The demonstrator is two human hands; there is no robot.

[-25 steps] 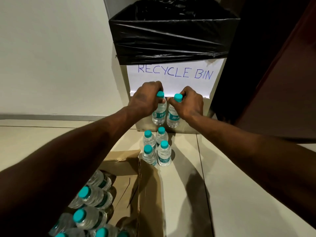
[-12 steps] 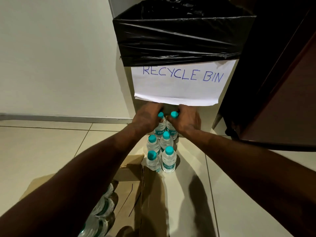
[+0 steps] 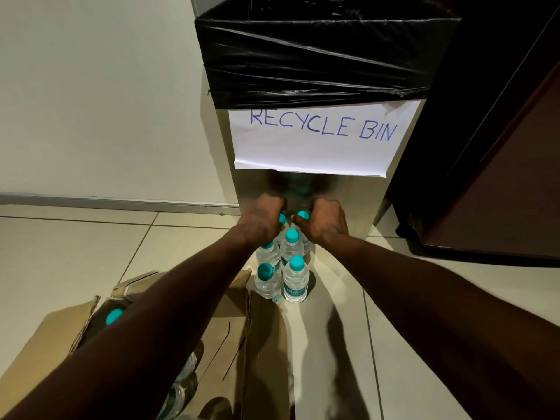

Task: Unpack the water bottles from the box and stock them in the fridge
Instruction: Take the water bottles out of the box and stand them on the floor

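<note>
Small clear water bottles with teal caps stand in two rows on the tiled floor in front of a steel bin. My left hand (image 3: 260, 221) grips the neck of the far left bottle (image 3: 282, 218). My right hand (image 3: 325, 221) grips the neck of the far right bottle (image 3: 302, 214). Both bottles sit low at the bin's foot, behind several standing bottles (image 3: 295, 280). An open cardboard box (image 3: 230, 334) lies at the lower left under my left forearm, with more bottles (image 3: 114, 316) inside, mostly hidden.
The steel bin (image 3: 357, 204) carries a black liner and a paper sign reading RECYCLE BIN (image 3: 321, 137). A dark cabinet or door (image 3: 500, 177) stands at the right. A white wall (image 3: 100, 95) with a skirting strip is at the left.
Both hands have come down with their two bottles, from the height of the paper sign to floor level behind the standing bottles. The view has moved closer to the bin.
</note>
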